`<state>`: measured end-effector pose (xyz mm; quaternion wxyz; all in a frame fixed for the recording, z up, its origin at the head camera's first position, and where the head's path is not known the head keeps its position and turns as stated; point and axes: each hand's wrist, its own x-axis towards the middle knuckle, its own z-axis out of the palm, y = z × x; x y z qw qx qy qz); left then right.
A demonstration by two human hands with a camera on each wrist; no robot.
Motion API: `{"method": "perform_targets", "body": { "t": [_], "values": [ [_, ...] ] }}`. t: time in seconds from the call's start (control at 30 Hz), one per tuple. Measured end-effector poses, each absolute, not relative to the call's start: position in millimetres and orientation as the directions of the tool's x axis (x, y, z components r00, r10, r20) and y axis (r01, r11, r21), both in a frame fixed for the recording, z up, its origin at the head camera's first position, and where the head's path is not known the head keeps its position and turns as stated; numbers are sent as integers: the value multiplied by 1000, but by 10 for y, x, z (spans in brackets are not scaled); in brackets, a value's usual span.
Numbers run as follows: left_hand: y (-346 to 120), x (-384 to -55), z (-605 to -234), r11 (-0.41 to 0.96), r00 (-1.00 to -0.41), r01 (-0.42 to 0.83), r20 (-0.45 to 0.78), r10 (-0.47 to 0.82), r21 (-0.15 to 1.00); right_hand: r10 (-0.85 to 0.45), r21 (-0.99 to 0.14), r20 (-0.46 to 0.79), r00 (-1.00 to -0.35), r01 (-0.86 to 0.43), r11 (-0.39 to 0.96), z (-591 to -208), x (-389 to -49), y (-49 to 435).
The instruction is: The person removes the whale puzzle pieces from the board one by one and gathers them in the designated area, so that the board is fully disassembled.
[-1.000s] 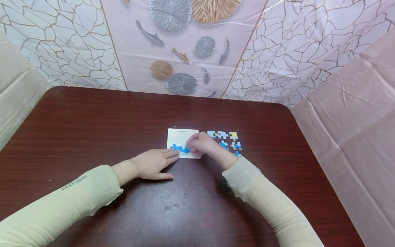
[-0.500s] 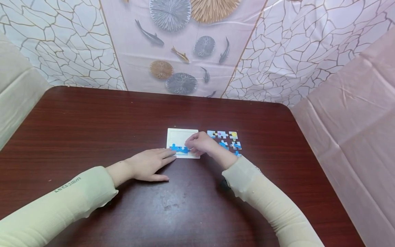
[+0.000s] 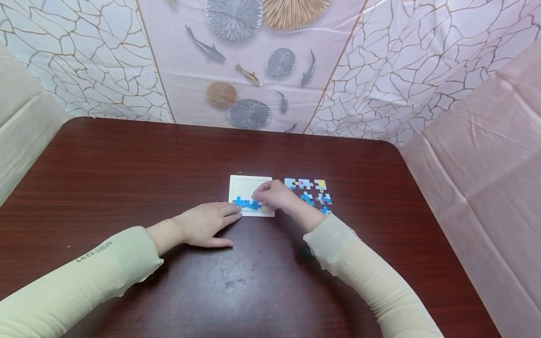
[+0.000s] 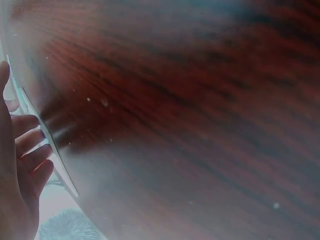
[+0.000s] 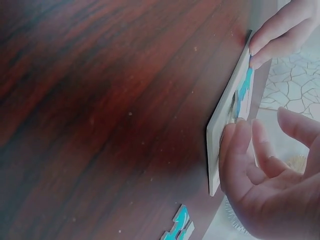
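Note:
A pale, square puzzle tray (image 3: 252, 185) lies flat on the table, with joined blue jigsaw pieces (image 3: 246, 204) along its near side. My left hand (image 3: 206, 224) rests its extended fingertips on the tray's near left corner, over the end of the blue row. Over the right end of that row is my right hand (image 3: 276, 195), hiding that corner. In the right wrist view, this hand's (image 5: 280, 187) bent fingers touch the tray (image 5: 223, 120) and its pieces, while the thumb stands apart. Nothing shows between thumb and fingers.
To the right of the tray lie several loose jigsaw pieces, among them one with a yellow sun (image 3: 320, 184) and a blue one (image 3: 307, 198). My right forearm partly covers this group. A patterned cloth (image 3: 249, 70) hangs behind the dark wooden table (image 3: 139, 173).
My left hand has drawn slightly left along the tray's edge, baring a little more of the blue row. My right hand stays at the right end with only a slight finger shift.

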<state>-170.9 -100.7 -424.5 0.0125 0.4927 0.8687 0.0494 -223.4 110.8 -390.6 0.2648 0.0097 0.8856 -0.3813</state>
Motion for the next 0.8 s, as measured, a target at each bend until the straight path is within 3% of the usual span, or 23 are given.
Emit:
{"method": "perform_targets", "body": {
  "t": [0.8],
  "values": [
    [-1014, -1686, -4198, 534, -535, 838, -22, 844, 116, -192, -718, -432, -881, 207, 664, -4003, -2293, 1144]
  ]
}}
